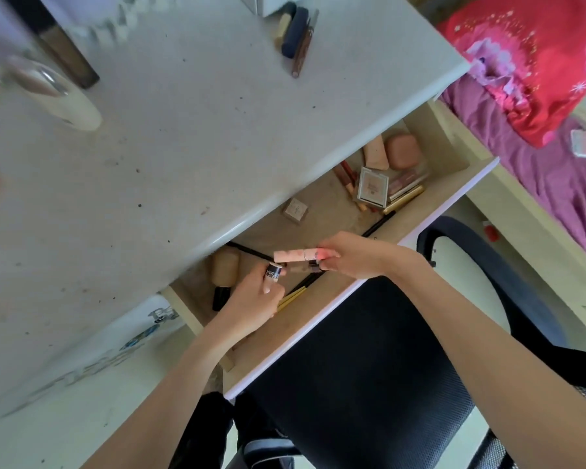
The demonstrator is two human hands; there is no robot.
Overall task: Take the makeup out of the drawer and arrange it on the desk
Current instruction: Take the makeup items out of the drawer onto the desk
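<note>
My right hand (352,257) grips a pink tube (293,255) lengthwise over the drawer (450,154); my left hand (251,299) pinches a small tube (273,272); table (183,147) lies upper left.

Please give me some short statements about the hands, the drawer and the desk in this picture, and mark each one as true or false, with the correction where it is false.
1. The drawer is closed. False: it is pulled open and makeup lies inside.
2. The right hand holds a pink tube. True.
3. The left hand is empty. False: it grips a small dark-capped tube.
4. Some makeup already lies on the desk. True: a small group of items lies near its far edge.
5. The round peach compact lies on the desk. False: it is in the drawer, at its right end.
</note>
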